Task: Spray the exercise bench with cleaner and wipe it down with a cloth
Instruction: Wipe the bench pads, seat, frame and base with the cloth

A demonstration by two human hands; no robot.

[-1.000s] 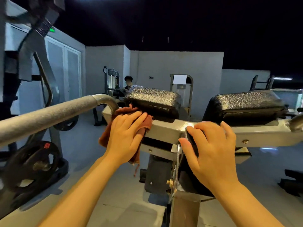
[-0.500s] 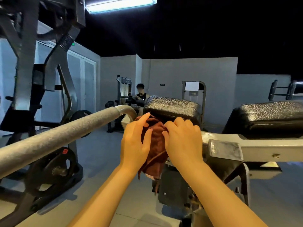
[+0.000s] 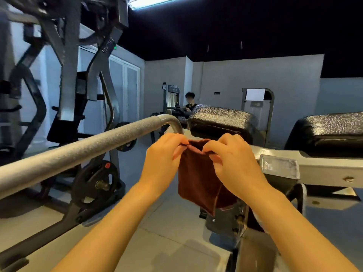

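Brown cloth (image 3: pixel 198 179) pinched between hands

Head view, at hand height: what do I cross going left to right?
Padded bar → left hand → cloth → right hand → metal bracket → right black pad.

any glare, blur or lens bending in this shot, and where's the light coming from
Head view: a ceiling tube light glares at the top edge; highlights speckle the black pads; the grey padded bar bows with wide-angle distortion; the left-edge machine frame looks smeared; both hands and the brown cloth stay fairly sharp.
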